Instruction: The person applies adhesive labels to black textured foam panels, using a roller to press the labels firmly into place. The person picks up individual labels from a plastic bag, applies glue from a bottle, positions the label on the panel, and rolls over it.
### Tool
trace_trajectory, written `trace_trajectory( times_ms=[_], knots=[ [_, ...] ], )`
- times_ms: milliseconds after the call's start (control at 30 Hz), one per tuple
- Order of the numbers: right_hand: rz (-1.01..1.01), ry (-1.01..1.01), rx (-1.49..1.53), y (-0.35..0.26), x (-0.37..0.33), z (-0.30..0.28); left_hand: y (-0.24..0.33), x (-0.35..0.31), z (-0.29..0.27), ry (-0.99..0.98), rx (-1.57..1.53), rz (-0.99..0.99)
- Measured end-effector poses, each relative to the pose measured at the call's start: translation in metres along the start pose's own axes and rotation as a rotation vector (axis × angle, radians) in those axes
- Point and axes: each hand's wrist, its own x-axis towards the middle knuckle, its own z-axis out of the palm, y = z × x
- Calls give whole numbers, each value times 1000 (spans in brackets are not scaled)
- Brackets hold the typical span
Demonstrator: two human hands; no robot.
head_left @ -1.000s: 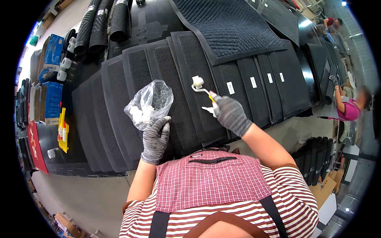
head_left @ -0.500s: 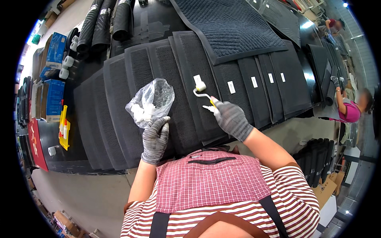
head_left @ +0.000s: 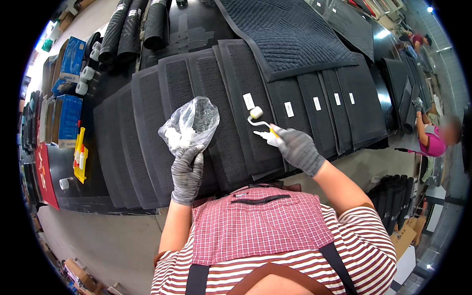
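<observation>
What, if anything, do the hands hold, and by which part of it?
The left hand pinches the clear plastic bag by its near edge. The right hand grips the small roller by its yellow handle and, seemingly, a white bottle by its body.

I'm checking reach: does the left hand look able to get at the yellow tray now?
Probably, with a stretch: only flat mats and tabletop seem to separate the left hand, which holds a plastic bag, from the yellow tray.

Patterned black rolled mats [head_left: 155,27] at the far left of the black counter [head_left: 91,194], blue-and-brown cardboard boxes [head_left: 70,118] beside small white rolls [head_left: 87,73], flat red sheet [head_left: 45,172], person in a magenta top [head_left: 434,142] at right, dark rolls [head_left: 391,201] below.
</observation>
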Motion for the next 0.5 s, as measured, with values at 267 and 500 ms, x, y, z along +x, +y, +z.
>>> trace_trajectory(
  times_ms=[267,500],
  knots=[
    [42,301,135,54,3,0,4,25,-4,56,283,200],
    [-63,231,-10,23,-18,11,-4,43,35,-338,859,476]
  ],
)
